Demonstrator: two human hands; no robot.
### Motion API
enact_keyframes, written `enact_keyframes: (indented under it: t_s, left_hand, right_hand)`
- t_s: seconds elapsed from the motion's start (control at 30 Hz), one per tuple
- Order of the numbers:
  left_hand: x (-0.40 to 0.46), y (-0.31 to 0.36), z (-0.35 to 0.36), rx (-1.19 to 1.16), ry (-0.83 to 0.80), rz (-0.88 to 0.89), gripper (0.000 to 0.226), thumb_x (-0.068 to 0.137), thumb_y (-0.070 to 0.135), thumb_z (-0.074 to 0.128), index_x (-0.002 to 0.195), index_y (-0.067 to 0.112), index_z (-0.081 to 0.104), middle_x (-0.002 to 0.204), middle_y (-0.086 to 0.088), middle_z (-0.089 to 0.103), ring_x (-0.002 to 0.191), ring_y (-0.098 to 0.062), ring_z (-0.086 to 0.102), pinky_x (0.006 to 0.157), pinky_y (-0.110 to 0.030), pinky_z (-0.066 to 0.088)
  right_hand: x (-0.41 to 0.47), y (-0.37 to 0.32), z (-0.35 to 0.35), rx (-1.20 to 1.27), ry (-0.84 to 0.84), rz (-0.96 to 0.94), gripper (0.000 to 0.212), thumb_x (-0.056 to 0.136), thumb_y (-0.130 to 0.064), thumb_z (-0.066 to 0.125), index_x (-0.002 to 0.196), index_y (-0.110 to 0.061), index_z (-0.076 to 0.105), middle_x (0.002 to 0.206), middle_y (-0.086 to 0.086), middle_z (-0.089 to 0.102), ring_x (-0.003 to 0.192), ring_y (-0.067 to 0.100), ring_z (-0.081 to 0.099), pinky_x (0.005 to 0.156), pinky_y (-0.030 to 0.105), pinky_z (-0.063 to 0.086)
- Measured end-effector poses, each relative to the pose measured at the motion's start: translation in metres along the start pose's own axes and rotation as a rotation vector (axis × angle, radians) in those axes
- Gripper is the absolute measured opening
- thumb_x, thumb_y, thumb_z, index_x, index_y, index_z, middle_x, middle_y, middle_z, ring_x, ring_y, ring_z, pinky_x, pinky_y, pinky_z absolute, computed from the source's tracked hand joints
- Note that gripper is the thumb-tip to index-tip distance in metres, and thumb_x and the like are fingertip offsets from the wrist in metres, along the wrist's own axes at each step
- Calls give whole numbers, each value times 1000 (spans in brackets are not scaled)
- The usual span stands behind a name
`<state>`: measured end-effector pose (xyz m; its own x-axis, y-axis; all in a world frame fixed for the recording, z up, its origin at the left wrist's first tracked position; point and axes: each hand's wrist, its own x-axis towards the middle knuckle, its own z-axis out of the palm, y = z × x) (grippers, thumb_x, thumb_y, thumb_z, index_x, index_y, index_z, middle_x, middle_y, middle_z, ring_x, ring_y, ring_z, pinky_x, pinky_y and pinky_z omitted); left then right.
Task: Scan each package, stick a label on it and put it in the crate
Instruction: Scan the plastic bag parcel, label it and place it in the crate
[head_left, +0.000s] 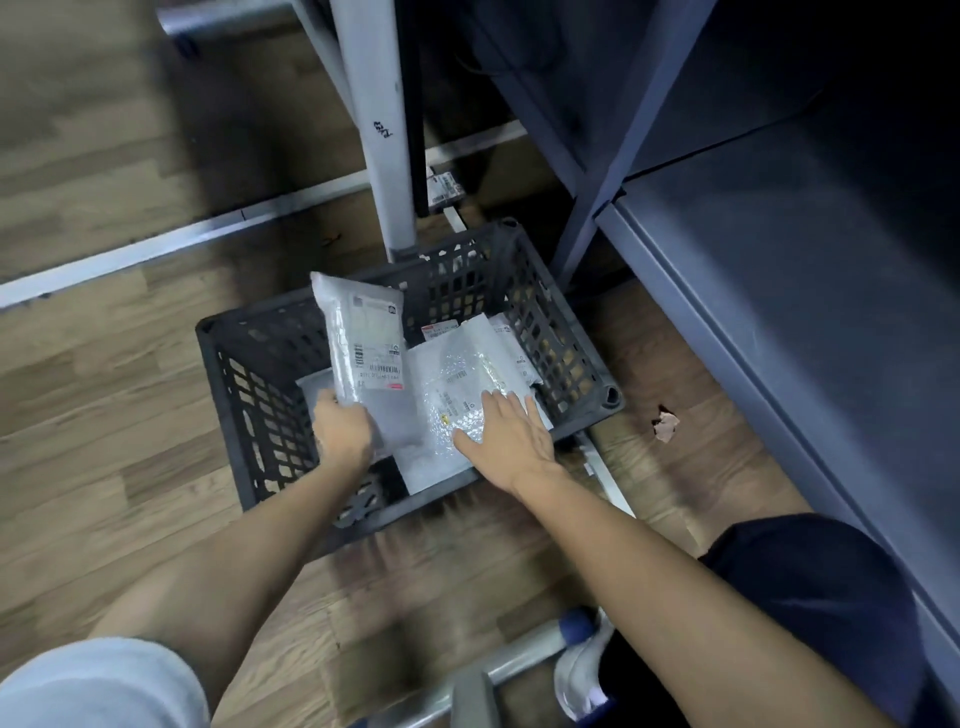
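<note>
Dark slatted crate (524, 291) on wood floor, centre frame. Bubble-wrap package (457, 379) lying flat inside, right hand (506, 434) pressing it, fingers straight. Grey package (366, 353), labelled, upright at 10 o'clock of it, left hand (340, 431) gripping its lower edge.

The crate (582, 358) sits on the floor (104, 395), left of the shelving (779, 260), a post (374, 130) behind it. In it lie packages (457, 374); the left hand (340, 431) holds another package (366, 353) above them, and the right hand (511, 434) rests on them.
</note>
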<state>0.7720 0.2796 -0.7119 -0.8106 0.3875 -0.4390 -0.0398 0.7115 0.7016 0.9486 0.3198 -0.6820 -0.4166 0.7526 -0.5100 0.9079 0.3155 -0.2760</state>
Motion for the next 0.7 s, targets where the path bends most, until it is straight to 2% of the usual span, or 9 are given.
enact_keyframes:
  t_s: [0.13,0.23,0.27,0.33,0.43,0.5,0.6,0.7]
  left_hand:
    - [-34,15,0,-88,-10,-5,31,89,-5,37,109,0,60,101,-14,61,88,-22,51,74,-27,43]
    - [-69,25,2,-153,-81,43,27,88,-10,34,94,4,57,79,-4,55,85,-21,50,55,-20,40]
    - [-78,29,1,-178,-82,40,26,89,-9,35,94,4,56,78,-3,54,83,-21,50,54,-22,40]
    - [-94,39,-2,-224,-67,38,27,88,-8,37,95,4,60,85,-8,58,83,-22,53,63,-25,41]
    - [-109,54,-7,-288,-77,88,32,85,-9,35,98,-4,64,93,-14,63,82,-25,56,68,-31,47]
    - [-124,66,-11,-276,-87,145,30,83,-8,35,89,-1,63,83,-8,62,74,-21,52,61,-29,43]
    - [-147,84,-18,-287,-76,230,28,79,-9,35,64,8,51,64,0,49,63,-17,39,50,-28,31]
    - [-164,103,-24,-348,-88,295,27,78,-9,36,67,5,56,67,-5,52,66,-20,42,57,-30,35]
  right_hand:
    - [-18,1,-21,34,24,-4,73,98,-52,32,153,-8,12,160,7,15,148,20,7,121,36,-4]
    - [-34,2,-40,55,83,-13,70,98,-50,33,152,-8,16,159,7,20,147,21,12,121,35,-2]
    - [-40,2,-47,52,116,-18,67,98,-48,33,151,-8,19,157,8,24,146,21,15,120,35,-1]
    - [-52,6,-63,40,169,-20,64,99,-46,33,149,-8,23,155,8,28,144,22,19,119,34,0]
    - [-68,11,-86,23,219,-3,65,100,-45,29,151,-7,18,158,8,23,146,22,15,120,35,-3]
    - [-78,13,-101,21,264,5,65,100,-45,27,152,-7,18,158,9,22,147,22,14,120,37,-2]
    - [-97,13,-124,1,370,7,62,101,-41,28,151,-5,21,157,11,25,145,25,18,120,39,3]
    - [-119,15,-153,-8,455,25,59,102,-38,25,151,-5,21,157,12,24,146,26,17,120,38,5]
